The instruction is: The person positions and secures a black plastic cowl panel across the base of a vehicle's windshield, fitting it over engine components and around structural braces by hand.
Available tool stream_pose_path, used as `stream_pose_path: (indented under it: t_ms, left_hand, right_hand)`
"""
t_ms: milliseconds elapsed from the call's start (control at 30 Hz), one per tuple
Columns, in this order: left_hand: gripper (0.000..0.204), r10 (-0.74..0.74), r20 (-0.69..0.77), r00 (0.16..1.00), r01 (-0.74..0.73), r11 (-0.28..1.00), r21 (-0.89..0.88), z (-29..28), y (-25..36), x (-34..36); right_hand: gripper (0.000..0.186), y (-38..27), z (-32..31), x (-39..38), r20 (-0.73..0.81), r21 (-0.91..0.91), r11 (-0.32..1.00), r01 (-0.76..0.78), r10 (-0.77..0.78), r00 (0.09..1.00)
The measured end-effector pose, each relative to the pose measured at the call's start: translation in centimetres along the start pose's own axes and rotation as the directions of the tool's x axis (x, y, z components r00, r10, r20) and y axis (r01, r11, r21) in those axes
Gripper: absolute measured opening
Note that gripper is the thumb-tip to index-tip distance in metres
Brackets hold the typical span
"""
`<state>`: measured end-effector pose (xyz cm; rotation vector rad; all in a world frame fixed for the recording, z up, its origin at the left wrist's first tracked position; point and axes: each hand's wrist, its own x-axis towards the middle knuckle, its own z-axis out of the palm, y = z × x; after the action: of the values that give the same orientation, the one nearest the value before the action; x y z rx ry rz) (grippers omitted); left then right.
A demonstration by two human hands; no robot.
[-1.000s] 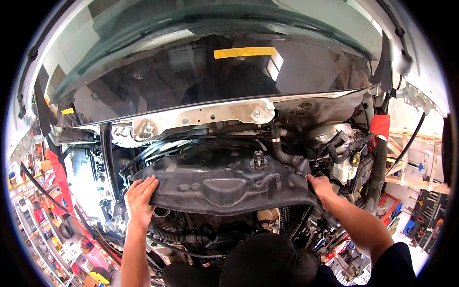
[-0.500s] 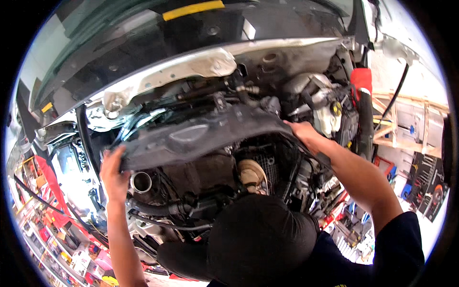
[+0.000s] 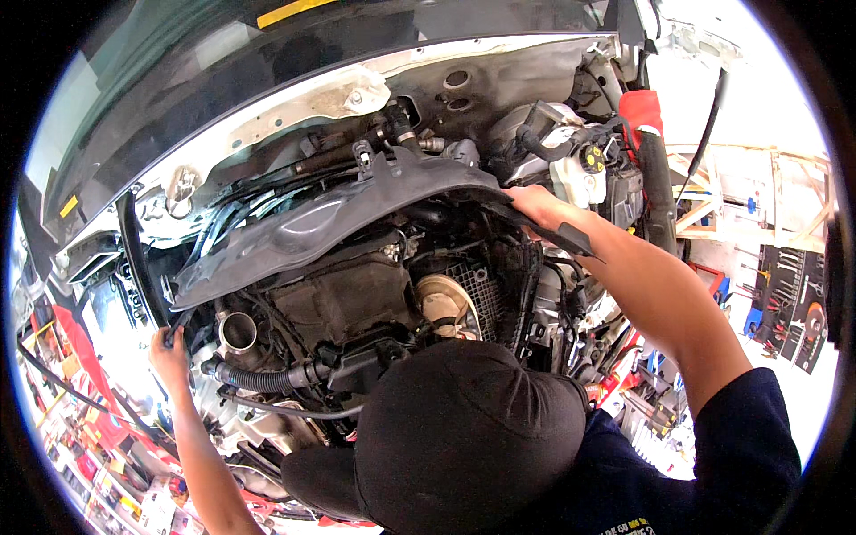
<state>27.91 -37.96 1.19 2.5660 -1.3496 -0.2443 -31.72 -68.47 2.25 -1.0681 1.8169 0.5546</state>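
A long, curved black plastic cowl panel (image 3: 303, 234) lies slantwise across the back of the open engine bay, its left end lower than its right. My right hand (image 3: 538, 208) is closed around the panel's right end, with some fingers hidden. A dark flap (image 3: 575, 239) sticks out beside that wrist. Just below the panel's left end, my left hand (image 3: 169, 349) is closed, its fingertips pinching a thin dark strip (image 3: 180, 328). Whether that strip belongs to the panel I cannot tell.
Below the panel are the engine cover (image 3: 334, 299), a ribbed hose (image 3: 259, 378), an open round pipe (image 3: 238, 331) and a tan round part (image 3: 444, 299). The raised hood (image 3: 294, 71) hangs above. A black cap (image 3: 468, 437) blocks the lower middle. A tool board (image 3: 789, 308) stands right.
My left hand has shifted from the panel's left end down and outward onto the thin strip. The right hand stays on its end. The whole view has shifted slightly.
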Motion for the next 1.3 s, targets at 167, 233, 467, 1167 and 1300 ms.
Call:
stream_pose_path:
  t_ms: [167,233,467,1167,1300]
  left_hand:
    - [0.030,0.052,0.016,0.999,-0.052,0.998,0.041,0.1,1.9,-2.3]
    - [0.028,-0.004,0.016,1.000,0.004,1.000,-0.024,-0.1,1.9,-3.2]
    - [0.028,-0.092,0.063,0.994,0.093,0.995,-0.022,-0.9,1.3,-1.1]
    - [0.023,-0.007,0.036,0.999,0.008,1.000,-0.029,-1.5,0.9,-2.7]
    - [0.022,-0.093,0.101,0.991,0.103,0.990,-0.098,-1.8,0.3,-1.9]
  right_hand:
    - [0.058,-0.1,0.0,-0.6,-0.079,0.273,0.962,-0.022,0.045,0.996]
    - [0.057,-0.5,-0.5,-0.5,-0.025,0.317,0.948,-0.028,0.038,0.999]
    - [0.057,-0.7,0.1,-2.6,0.039,0.440,0.894,-0.087,0.078,0.996]
    - [0.060,-0.4,-0.3,-0.8,0.000,0.319,0.947,-0.026,0.027,1.000]
    - [0.046,0.4,-0.9,-0.8,0.072,0.408,0.910,0.081,-0.120,0.990]
